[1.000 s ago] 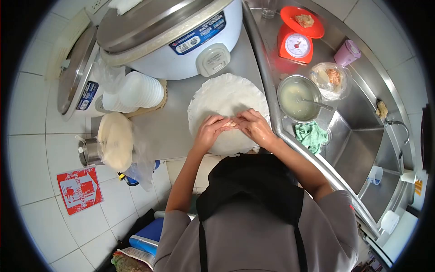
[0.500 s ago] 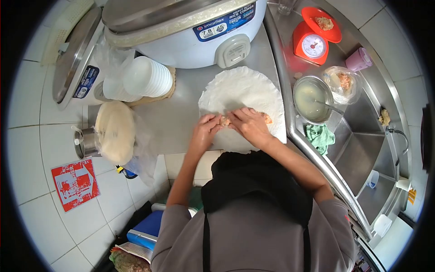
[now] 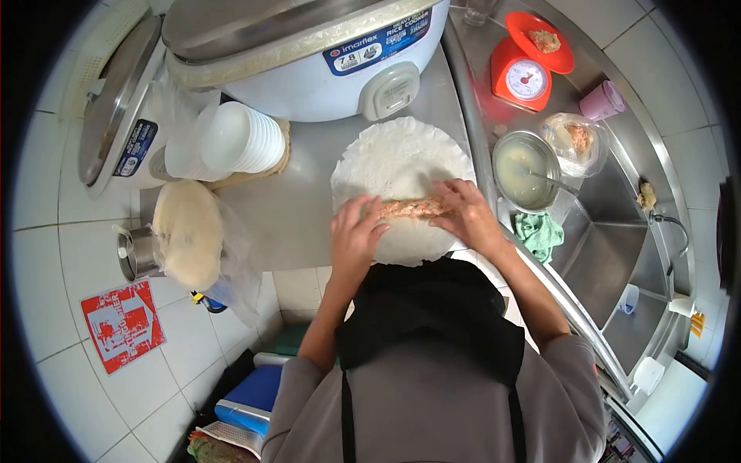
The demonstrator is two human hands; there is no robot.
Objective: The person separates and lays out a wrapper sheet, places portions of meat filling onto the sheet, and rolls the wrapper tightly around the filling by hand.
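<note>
The strip of minced filling lies across the round wrapper sheet, nearer its front edge, on the steel counter. Your left hand is at the strip's left end, your right hand at its right; thumbs and fingers stand parted, clenching nothing, though you can't tell how firmly the fingertips touch. Pressing unevenly could leave the strip lumpy or tear the thin sheet; a dragging wrist could pull its front edge, by your black apron, off the counter. The rice cooker stands beyond.
</note>
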